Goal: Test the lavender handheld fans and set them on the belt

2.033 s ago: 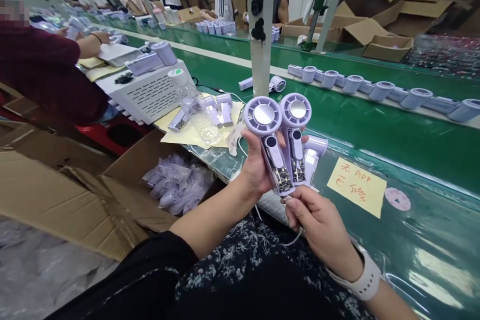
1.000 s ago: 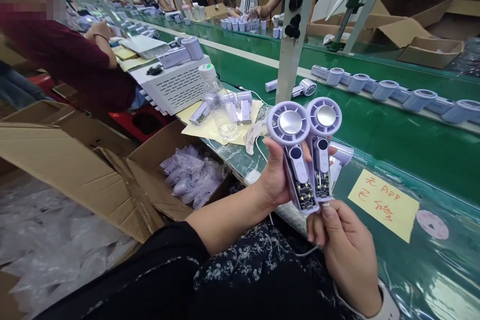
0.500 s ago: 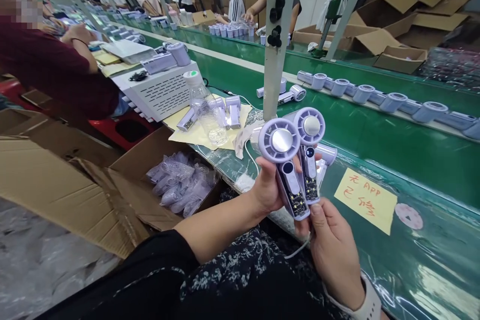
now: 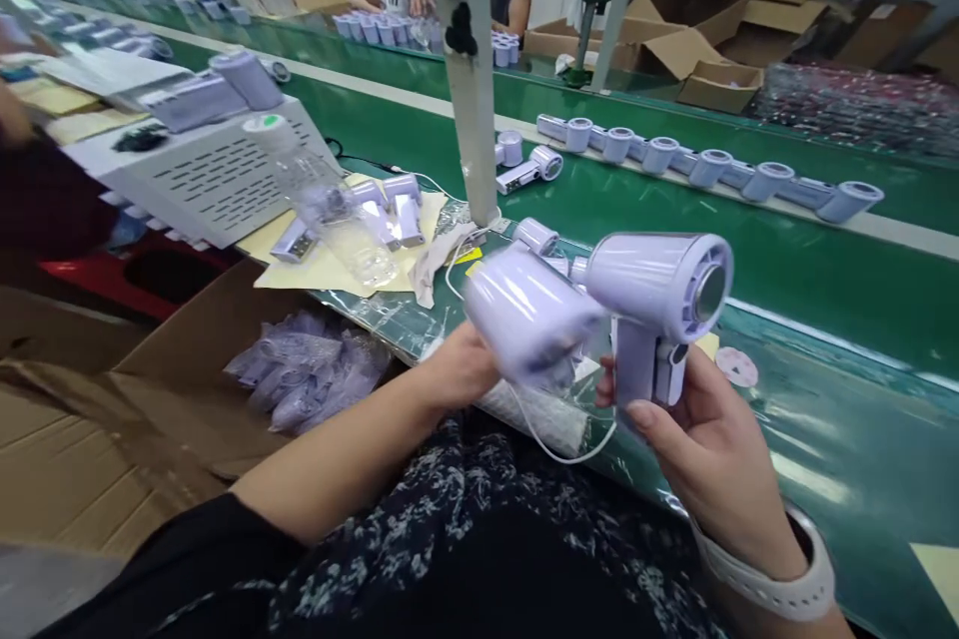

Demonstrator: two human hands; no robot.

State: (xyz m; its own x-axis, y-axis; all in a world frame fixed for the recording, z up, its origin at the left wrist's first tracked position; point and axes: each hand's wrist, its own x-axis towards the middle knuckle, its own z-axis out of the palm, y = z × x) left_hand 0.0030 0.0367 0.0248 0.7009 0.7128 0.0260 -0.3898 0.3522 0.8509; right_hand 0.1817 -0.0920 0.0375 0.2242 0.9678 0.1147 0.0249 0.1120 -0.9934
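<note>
Two purple handheld fans are held up over the bench edge, one in each hand. My left hand [image 4: 466,365] is closed on the left fan [image 4: 524,310], which is tilted and blurred by motion and hides most of my fingers. In my right hand [image 4: 711,439] the right fan [image 4: 651,290] is held upright by its handle, its round silver-centred front facing right. Behind them more purple fans [image 4: 535,236] lie on the green bench. A white cable [image 4: 550,456] loops below the two held fans.
A clear bottle [image 4: 352,235] and fan parts lie on yellow paper [image 4: 274,273] at the left, beside a vented white box [image 4: 217,170]. A row of fans [image 4: 659,156] lies on the green belt. A metal post [image 4: 472,120] stands ahead. Below left is a carton [image 4: 180,339] of bagged parts.
The fans were together, mostly in my left hand; now they are apart and turned, the right one in my right hand. The view has swung to the right.
</note>
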